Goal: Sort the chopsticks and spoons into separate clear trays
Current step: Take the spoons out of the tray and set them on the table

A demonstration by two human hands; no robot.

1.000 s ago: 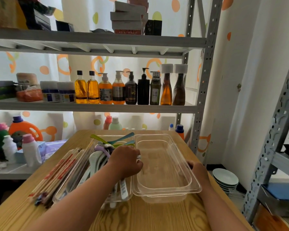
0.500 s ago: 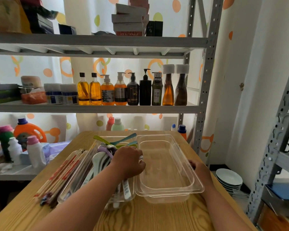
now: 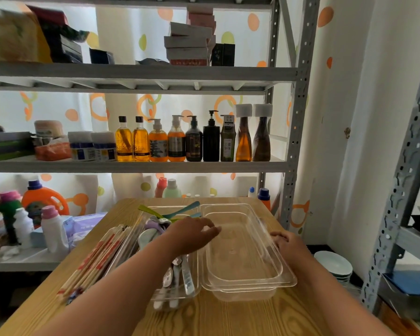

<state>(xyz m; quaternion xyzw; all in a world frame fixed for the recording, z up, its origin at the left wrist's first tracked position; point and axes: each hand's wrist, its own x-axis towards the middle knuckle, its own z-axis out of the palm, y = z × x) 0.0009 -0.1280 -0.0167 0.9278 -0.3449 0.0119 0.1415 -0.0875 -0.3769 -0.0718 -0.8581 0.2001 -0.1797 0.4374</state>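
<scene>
Two clear trays sit side by side on the wooden surface (image 3: 228,318), both with their long axis running from the person toward the shelving. The left tray (image 3: 170,298) holds the spoons (image 3: 177,270), most lying lengthwise with handles toward the near end. A few green and teal handles (image 3: 179,210) angle up over its far rim. The chopsticks (image 3: 95,260) lie in a bundle just left of that tray. Their long axis slants from near-left to far-right, with the far ends close against the tray's left side. Whether they rest on its rim I cannot tell. The right tray (image 3: 286,270) touches the left one along their shared rims, and its outer rim comes near the right edge of the surface. A strip of bare wood shows in front of both trays, and a narrower one left of the chopsticks. The left grip (image 3: 192,235) reaches over the spoons with fingers stretched fairly straight toward the shared rims. It is blurred, so actual contact cannot be told, and it holds nothing. The right grip (image 3: 287,244) sits at the right tray's outer rim with fingers curled over that edge. Beyond the right edge, a stack of bowls (image 3: 335,263) sits low beside a metal rack post (image 3: 398,190).
</scene>
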